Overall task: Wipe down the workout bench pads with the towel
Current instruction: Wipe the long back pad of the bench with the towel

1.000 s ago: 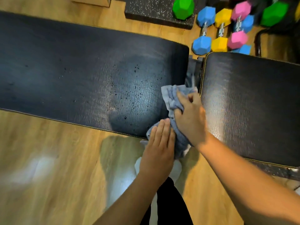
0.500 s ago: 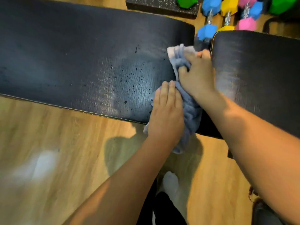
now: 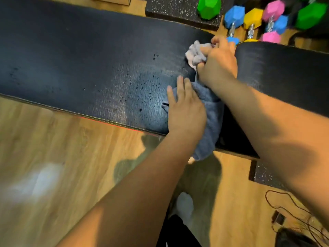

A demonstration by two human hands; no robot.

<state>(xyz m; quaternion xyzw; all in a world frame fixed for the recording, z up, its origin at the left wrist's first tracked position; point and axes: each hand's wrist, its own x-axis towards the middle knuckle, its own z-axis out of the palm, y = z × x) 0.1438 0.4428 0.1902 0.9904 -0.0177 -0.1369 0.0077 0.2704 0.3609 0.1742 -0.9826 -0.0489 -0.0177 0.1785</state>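
Note:
A long black bench pad [image 3: 80,68] runs across the upper left, speckled with droplets near its right end. A second black pad [image 3: 288,72] lies to the right, past a narrow gap. A grey-blue towel [image 3: 211,111] drapes over the long pad's right end and hangs off its near edge. My right hand [image 3: 219,63] is closed on the towel's bunched upper part at the far corner of the long pad. My left hand [image 3: 185,109] lies flat, fingers together, pressing the towel's lower part onto the pad.
Coloured hex dumbbells [image 3: 252,18] stand on the floor behind the pads, beside a speckled black mat [image 3: 174,9]. Wooden floor [image 3: 53,157] lies in front. A cable [image 3: 288,205] trails at the lower right. My sock-clad foot [image 3: 185,205] is below.
Both hands have slid the towel away from me along the long pad's right end, the right hand reaching its far corner. The view has shifted a little.

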